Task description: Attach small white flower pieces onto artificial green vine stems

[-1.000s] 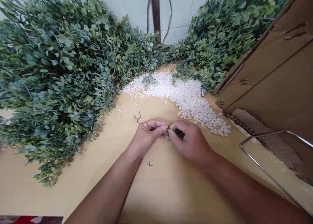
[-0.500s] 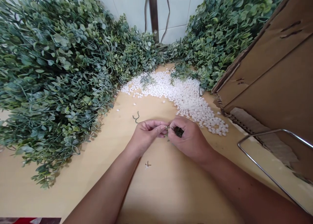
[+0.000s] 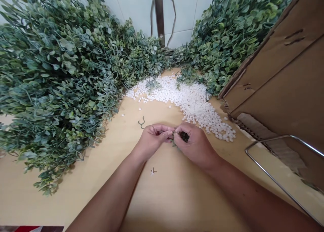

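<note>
My left hand (image 3: pixel 155 137) and my right hand (image 3: pixel 191 140) meet over the middle of the table. Thumb and fingers of the left are pinched on a small greenish piece (image 3: pixel 173 134) at the right fingertips. Curled in my right fist is a dark green bunch (image 3: pixel 184 136), mostly hidden by the fingers. Many small white pieces (image 3: pixel 194 100) are spread in a curved heap just beyond the hands. A thin green stem piece (image 3: pixel 141 122) lies beyond my left hand, and a small forked piece (image 3: pixel 153 171) lies nearer, between the forearms.
Large piles of artificial leaves stand at the left (image 3: pixel 63 73) and at the back right (image 3: pixel 225 39). A cardboard box (image 3: pixel 278 83) leans in on the right, with a bent metal wire frame (image 3: pixel 268 171) before it. A brown metal strip (image 3: pixel 159 19) hangs on the tiled wall.
Both hands keep nearly the same place and pose. My right fingers have shifted slightly around the small piece, and the view has moved a little.
</note>
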Tool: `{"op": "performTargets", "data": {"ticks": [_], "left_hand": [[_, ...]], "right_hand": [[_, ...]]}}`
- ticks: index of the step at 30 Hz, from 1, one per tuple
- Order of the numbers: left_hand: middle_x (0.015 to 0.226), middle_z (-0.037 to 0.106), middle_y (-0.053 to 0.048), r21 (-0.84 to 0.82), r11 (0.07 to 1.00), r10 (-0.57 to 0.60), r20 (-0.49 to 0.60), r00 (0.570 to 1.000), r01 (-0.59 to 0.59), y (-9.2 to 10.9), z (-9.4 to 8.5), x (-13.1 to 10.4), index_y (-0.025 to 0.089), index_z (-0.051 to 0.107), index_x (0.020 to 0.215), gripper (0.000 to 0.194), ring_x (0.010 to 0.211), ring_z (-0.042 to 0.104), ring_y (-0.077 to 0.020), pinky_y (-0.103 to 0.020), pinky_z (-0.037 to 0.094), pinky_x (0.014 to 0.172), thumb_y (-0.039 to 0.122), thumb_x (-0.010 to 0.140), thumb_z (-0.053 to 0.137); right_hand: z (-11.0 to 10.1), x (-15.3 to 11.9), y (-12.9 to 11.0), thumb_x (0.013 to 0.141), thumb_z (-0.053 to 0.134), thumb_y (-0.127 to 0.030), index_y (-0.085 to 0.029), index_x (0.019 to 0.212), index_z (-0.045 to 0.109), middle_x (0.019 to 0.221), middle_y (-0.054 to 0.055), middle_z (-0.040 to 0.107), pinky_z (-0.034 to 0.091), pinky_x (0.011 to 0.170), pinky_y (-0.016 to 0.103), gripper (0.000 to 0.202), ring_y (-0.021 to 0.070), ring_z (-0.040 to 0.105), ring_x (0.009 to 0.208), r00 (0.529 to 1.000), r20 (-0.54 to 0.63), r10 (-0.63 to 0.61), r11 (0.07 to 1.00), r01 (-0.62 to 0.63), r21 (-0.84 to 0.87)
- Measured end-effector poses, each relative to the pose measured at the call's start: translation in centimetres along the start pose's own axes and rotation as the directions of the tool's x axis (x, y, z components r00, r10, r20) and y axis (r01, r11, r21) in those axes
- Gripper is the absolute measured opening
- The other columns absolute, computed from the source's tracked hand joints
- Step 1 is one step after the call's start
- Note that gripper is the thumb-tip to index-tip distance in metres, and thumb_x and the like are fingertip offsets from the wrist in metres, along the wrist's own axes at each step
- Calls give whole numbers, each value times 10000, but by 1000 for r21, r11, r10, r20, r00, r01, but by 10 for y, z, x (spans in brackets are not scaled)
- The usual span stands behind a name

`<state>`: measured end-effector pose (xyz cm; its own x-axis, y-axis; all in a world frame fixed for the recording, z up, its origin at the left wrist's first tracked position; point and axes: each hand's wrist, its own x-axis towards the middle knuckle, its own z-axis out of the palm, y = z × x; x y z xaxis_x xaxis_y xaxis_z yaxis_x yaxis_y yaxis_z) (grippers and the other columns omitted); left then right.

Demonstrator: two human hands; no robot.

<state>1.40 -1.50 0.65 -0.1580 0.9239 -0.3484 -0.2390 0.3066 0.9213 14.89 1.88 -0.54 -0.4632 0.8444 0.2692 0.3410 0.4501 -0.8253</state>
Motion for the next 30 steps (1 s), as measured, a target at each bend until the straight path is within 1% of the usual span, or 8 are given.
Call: {"op": "performTargets", "data": {"ticks": [3, 6, 8, 11, 16, 23, 30], "left_hand": [[570, 672, -16, -2, 1000, 5, 4, 1000, -5, 0, 1, 0, 138, 706, 606, 207, 532, 573, -105, -241, 487, 571, 271, 485, 810], [545, 660, -6, -20, 1000, 22, -32, 999, -23, 0, 2, 0, 139, 709, 607, 191, 512, 554, -94, -238, 477, 570, 261, 495, 804], [562, 668, -9, -38, 999, 25, -62, 998, -27, 0, 3, 1, 138, 715, 628, 206, 514, 551, -90, -235, 474, 573, 266, 494, 805], [583, 673, -14, -68, 997, 25, -84, 996, -31, 0, 4, 2, 137, 719, 664, 239, 529, 554, -89, -231, 468, 576, 274, 489, 808], [527, 636, -8, -53, 998, 38, -86, 996, -42, 0, 2, 3, 126, 705, 616, 209, 514, 534, -88, -220, 444, 538, 266, 496, 802], [540, 649, -7, -57, 997, 36, -96, 995, -42, 0, 2, 2, 124, 698, 594, 185, 512, 536, -79, -204, 438, 531, 242, 492, 798], [532, 649, -1, -52, 997, 46, -70, 996, -49, 0, 3, 3, 123, 694, 594, 208, 510, 542, -78, -204, 456, 547, 252, 478, 809]], "right_hand": [[0, 1, 0, 701, 471, -96, -183, 540, 483, 557, 4, 525, 372, 517, 228, 184, 122, 487, 535, 1000, 2, -3, 1000, 3, -16], [0, 2, 1, 723, 466, -113, -181, 551, 477, 552, -1, 504, 368, 513, 226, 186, 119, 478, 529, 999, -27, -16, 1000, 16, -13], [-1, 4, 2, 737, 465, -122, -177, 570, 489, 562, -2, 499, 370, 518, 226, 177, 118, 476, 537, 999, -40, -35, 999, 35, 5], [-2, 6, 3, 758, 470, -133, -175, 610, 515, 588, -1, 505, 378, 536, 227, 160, 119, 483, 561, 998, -26, -62, 998, 62, 27], [-2, 6, 4, 765, 479, -138, -172, 642, 535, 606, 2, 515, 383, 550, 228, 139, 121, 492, 577, 997, -36, -73, 996, 75, 40], [3, 2, 0, 766, 477, -149, -163, 621, 555, 591, 6, 531, 385, 543, 226, 165, 120, 493, 563, 999, -44, -24, 996, 28, 80], [3, 4, 0, 751, 482, -171, -162, 614, 559, 577, -1, 534, 379, 524, 225, 157, 112, 485, 541, 999, -27, 35, 993, -32, 116]]}}
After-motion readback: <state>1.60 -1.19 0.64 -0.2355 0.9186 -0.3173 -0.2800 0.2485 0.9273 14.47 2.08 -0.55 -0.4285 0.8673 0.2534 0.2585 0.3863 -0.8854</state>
